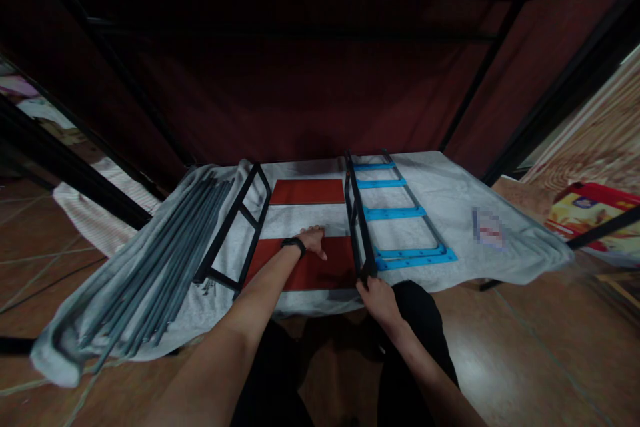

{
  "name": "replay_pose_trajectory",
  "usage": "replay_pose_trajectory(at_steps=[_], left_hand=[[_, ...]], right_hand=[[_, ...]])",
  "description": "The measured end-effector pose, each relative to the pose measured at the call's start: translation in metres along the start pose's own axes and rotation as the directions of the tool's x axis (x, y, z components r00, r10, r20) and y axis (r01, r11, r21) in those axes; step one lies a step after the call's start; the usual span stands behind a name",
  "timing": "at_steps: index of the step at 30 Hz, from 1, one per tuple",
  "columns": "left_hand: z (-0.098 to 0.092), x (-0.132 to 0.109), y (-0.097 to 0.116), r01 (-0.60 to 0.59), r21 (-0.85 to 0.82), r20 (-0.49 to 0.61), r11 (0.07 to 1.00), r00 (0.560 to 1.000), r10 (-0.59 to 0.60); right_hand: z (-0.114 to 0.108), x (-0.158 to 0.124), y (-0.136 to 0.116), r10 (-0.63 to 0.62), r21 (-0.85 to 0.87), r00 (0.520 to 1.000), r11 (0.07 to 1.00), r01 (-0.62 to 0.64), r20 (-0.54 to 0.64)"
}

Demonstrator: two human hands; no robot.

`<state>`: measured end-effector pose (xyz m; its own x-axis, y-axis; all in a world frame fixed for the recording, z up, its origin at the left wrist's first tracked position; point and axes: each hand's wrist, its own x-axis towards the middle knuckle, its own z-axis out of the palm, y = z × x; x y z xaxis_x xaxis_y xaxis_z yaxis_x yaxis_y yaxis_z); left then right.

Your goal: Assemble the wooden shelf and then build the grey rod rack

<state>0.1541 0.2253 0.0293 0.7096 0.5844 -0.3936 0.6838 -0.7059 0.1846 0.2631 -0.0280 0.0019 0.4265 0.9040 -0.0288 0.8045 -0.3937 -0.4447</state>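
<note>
My left hand (313, 241), with a dark band at the wrist, reaches over the nearer red-brown board (330, 268). Its fingers are spread at the board's far edge; whether they press on it I cannot tell. A second, smaller red-brown board (307, 191) lies farther back. At the near end of the right black metal frame (362, 233), my right hand (379, 297) has its fingers closed around the corner. That frame stands along the boards' right edges. Another black metal frame (227, 225) leans at their left side, partly hidden low down by my left forearm.
Several grey rods (165, 260) lie bundled at left on the pale cloth (425, 173). A ladder-like piece with blue crossbars (395, 213) rests right of the frames. Dark posts and a dark red panel (300, 93) enclose the back. A red package (595, 217) is at far right.
</note>
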Motion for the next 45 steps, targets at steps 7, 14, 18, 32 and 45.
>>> replay_pose_trajectory(at_steps=[7,14,18,32,45], left_hand=[[-0.008,0.007,0.004,0.024,0.001,0.026,1.0,0.999,-0.024],[-0.038,-0.005,0.001,-0.132,-0.183,0.01,0.974,0.991,0.136],[-0.054,-0.044,0.012,-0.21,-0.102,-0.072,0.972,0.976,0.203],[-0.023,-0.156,0.069,-0.191,0.117,-0.346,0.975,0.912,0.22],[-0.015,-0.16,0.082,-0.139,0.136,-0.368,0.981,0.912,0.181]], right_hand=[[0.007,0.0,0.003,0.015,0.0,0.999,1.0,-0.015,-0.046],[0.008,0.0,0.006,0.028,-0.007,0.999,1.0,-0.028,-0.031],[0.002,0.001,0.007,0.044,0.028,0.998,0.999,-0.045,0.037],[0.002,-0.001,0.013,0.009,0.0,0.999,1.0,-0.009,0.046],[0.006,-0.007,0.006,-0.015,-0.087,0.999,0.996,0.019,0.046]])
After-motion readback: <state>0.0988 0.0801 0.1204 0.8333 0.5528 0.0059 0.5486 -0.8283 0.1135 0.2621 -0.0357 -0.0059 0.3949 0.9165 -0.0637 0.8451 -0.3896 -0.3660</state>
